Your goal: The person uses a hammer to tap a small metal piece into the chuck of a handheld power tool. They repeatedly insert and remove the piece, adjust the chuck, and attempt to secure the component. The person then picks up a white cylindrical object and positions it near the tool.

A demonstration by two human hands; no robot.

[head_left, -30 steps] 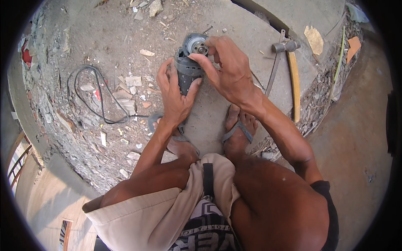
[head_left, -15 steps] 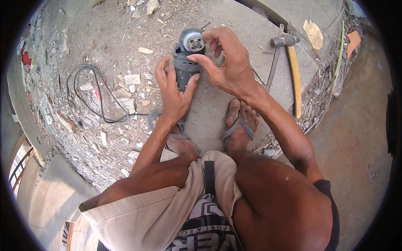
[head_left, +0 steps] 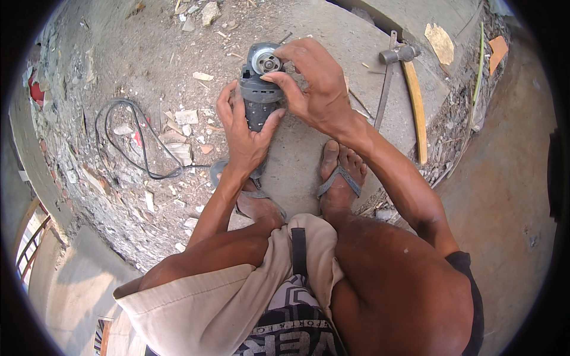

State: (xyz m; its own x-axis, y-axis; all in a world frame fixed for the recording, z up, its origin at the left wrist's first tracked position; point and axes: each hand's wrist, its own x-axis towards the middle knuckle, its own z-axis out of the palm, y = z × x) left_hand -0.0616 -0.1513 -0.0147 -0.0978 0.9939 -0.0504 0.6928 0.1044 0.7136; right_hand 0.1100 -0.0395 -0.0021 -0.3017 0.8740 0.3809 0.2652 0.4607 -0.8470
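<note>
A dark grey angle grinder (head_left: 261,95) is held above the ground between my two hands, head away from me, its silver spindle flange (head_left: 266,63) facing up. My left hand (head_left: 246,133) is closed round the body from the left, thumb along its right side. My right hand (head_left: 317,89) is bent over the head, index finger at the flange's right edge and thumb against the housing just below it. A black cord (head_left: 161,177) lies looped at the left. A grey round object (head_left: 218,173), partly hidden, lies by my left foot.
A hammer (head_left: 415,111) with a yellow wooden handle lies at the right beside a flat metal strip (head_left: 386,89). Stone chips (head_left: 186,117) and debris cover rough ground at the left. A concrete slab edge with a dark gap (head_left: 371,21) runs along the top. My sandalled feet stand below the grinder.
The grinder and both my hands have shifted slightly up and left in the view. My right hand's fingers have shifted on the flange and housing.
</note>
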